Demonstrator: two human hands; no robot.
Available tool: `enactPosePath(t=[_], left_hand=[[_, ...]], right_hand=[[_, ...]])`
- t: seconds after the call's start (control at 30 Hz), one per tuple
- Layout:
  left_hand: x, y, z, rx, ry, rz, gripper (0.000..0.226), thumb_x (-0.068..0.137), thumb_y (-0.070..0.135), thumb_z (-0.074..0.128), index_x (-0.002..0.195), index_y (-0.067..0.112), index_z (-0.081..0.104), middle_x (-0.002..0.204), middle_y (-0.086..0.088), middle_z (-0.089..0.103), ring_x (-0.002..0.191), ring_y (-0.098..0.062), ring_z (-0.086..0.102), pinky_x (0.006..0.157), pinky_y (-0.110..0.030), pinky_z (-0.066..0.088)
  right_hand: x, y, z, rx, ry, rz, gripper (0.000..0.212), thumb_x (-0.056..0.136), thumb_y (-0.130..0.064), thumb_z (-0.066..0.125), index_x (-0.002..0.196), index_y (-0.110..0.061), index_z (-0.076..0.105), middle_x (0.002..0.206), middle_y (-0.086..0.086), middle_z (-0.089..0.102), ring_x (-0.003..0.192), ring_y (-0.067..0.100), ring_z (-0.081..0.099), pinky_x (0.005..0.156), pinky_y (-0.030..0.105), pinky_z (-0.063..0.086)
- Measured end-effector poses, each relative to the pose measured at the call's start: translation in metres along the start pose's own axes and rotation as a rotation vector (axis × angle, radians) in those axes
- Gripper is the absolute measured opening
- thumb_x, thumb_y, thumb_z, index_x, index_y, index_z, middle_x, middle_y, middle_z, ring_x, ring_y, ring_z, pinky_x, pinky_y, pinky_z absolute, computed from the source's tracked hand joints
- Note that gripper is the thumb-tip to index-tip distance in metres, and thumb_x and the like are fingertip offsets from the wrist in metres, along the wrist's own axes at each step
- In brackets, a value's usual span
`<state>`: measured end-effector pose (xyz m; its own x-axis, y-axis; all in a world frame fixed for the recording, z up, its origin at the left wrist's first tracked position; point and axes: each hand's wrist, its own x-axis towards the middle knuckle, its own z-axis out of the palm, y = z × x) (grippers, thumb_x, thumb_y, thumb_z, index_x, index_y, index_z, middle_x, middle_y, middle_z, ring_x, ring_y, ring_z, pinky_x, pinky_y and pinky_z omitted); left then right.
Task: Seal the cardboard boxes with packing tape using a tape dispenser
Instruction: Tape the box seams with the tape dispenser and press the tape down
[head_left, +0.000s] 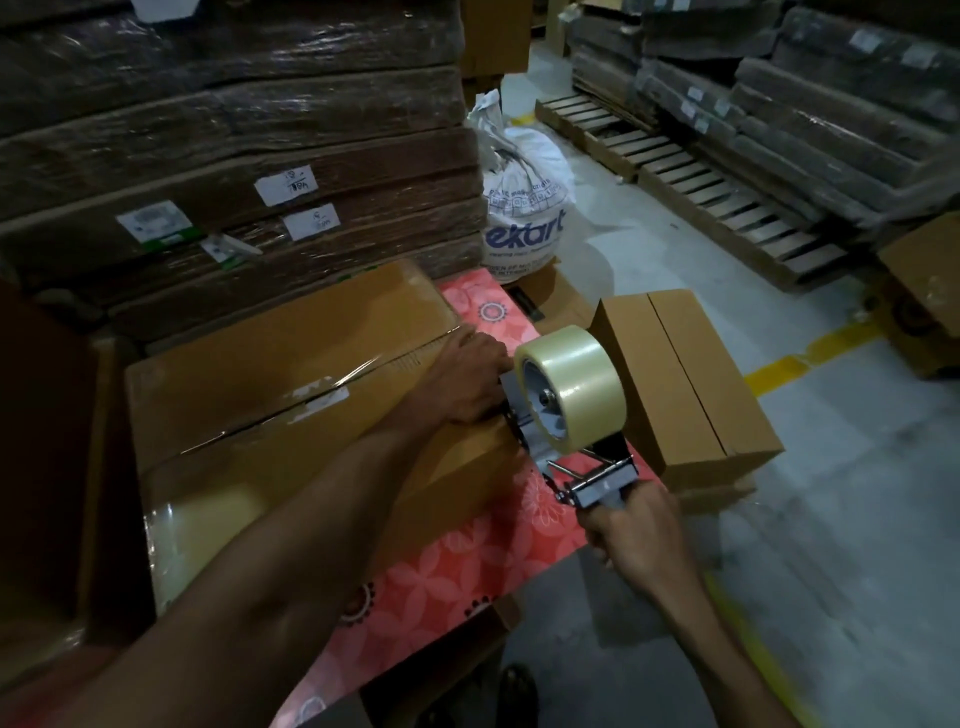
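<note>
Right end of large brown cardboard box (291, 395) being pressed by left hand (467, 374), fingers laid flat. Grey metal tape dispenser (566, 415) being held against same end, handle being gripped by right hand (631, 525).

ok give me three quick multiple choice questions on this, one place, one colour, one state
1. Where is the smaller box? A) right of the tape dispenser B) left of it C) beneath it
2. What colour is the cloth under the large box? A) blue B) pink-red C) green
3. What is the right hand doing? A) lying flat B) gripping the tape dispenser C) hanging idle

Answers: 1 A, it stands just past the dispenser's right side; 2 B, floral pink-red shows beside the large box; 3 B, it is curled round the dispenser's handle.
</note>
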<state>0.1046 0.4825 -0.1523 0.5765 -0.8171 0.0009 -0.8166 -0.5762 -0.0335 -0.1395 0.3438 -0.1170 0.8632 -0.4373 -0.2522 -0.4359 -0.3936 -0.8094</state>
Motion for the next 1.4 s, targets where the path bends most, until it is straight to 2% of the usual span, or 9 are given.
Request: enactPosePath(t=[0.1,0.3,0.57,0.8,0.97,1.07,1.17,1.3,1.4], left_hand=[[0.004,0.001,-0.002,0.130,-0.060,0.020,0.054,0.091,0.044,0.028,0.122,0.018,0.063,0.126,-0.007,0.060,0.125,-0.029,0.047,0.115,-0.046,0.019],[0.003,0.007,-0.003,0.034,0.060,-0.012,0.068,0.094,0.065,0.009,0.099,0.029,0.067,0.094,-0.001,0.063,0.099,-0.023,0.054,0.101,-0.043,0.026],[0.003,0.008,-0.004,-0.004,0.014,-0.038,0.062,0.099,0.065,0.019,0.099,0.029,0.070,0.096,-0.001,0.063,0.104,-0.021,0.054,0.107,-0.046,0.024],[-0.009,0.018,0.002,-0.164,0.090,0.222,0.053,0.104,0.046,0.022,0.102,0.021,0.069,0.096,0.001,0.067,0.094,-0.020,0.058,0.104,-0.044,0.034],[-0.012,0.019,-0.001,-0.323,0.068,0.128,0.050,0.104,0.047,0.032,0.142,0.020,0.049,0.118,-0.008,0.065,0.102,-0.026,0.054,0.096,-0.041,0.037],[-0.009,0.017,0.000,-0.217,0.072,0.157,0.047,0.105,0.047,0.023,0.115,0.024,0.062,0.099,-0.004,0.065,0.090,-0.024,0.054,0.088,-0.041,0.038],[-0.008,0.014,0.001,-0.192,0.075,0.162,0.053,0.105,0.048,0.015,0.092,0.023,0.060,0.089,0.000,0.061,0.083,-0.020,0.049,0.087,-0.043,0.038],[-0.006,0.016,-0.001,-0.134,0.032,0.164,0.055,0.101,0.062,0.019,0.091,0.028,0.061,0.087,0.003,0.060,0.084,-0.018,0.049,0.089,-0.040,0.037],[-0.006,0.020,-0.002,-0.091,-0.012,0.141,0.064,0.087,0.081,0.026,0.097,0.031,0.064,0.093,0.005,0.059,0.092,-0.018,0.050,0.092,-0.038,0.034]], right_hand=[[-0.010,-0.002,-0.004,-0.093,-0.016,-0.090,0.016,0.061,-0.024,0.061,0.045,-0.022,0.057,0.046,-0.005,0.051,0.050,0.018,0.047,0.051,0.030,0.034],[-0.038,0.027,-0.015,0.003,0.018,0.079,0.013,0.047,-0.022,0.059,0.046,-0.009,0.058,0.046,0.007,0.059,0.039,0.012,0.049,0.043,0.029,0.036],[-0.034,0.042,-0.004,-0.002,0.000,0.136,0.024,0.044,-0.021,0.057,0.048,0.002,0.053,0.046,0.014,0.061,0.039,0.021,0.056,0.042,0.028,0.038],[-0.024,0.051,0.022,0.119,-0.041,0.186,0.022,0.057,-0.004,0.064,0.041,-0.010,0.051,0.042,0.011,0.055,0.038,0.022,0.051,0.041,0.026,0.037],[-0.007,0.063,0.031,0.154,-0.112,0.225,0.036,0.070,0.011,0.062,0.041,-0.008,0.052,0.045,0.012,0.057,0.038,0.018,0.051,0.041,0.026,0.038],[-0.001,0.069,0.040,0.230,-0.179,0.288,0.028,0.074,-0.002,0.063,0.048,-0.011,0.062,0.049,0.009,0.060,0.040,0.016,0.056,0.049,0.033,0.047],[-0.013,0.082,0.053,0.395,-0.121,0.421,0.021,0.085,-0.001,0.058,0.065,-0.008,0.061,0.056,0.008,0.060,0.046,0.019,0.057,0.052,0.029,0.049],[-0.011,0.093,0.052,0.422,0.012,0.487,0.040,0.083,0.013,0.055,0.046,-0.002,0.058,0.044,0.013,0.054,0.034,0.021,0.049,0.046,0.030,0.042],[0.007,0.102,0.043,0.314,0.251,0.441,0.031,0.079,-0.002,0.064,0.049,-0.003,0.062,0.046,0.015,0.059,0.043,0.030,0.056,0.049,0.040,0.047]])
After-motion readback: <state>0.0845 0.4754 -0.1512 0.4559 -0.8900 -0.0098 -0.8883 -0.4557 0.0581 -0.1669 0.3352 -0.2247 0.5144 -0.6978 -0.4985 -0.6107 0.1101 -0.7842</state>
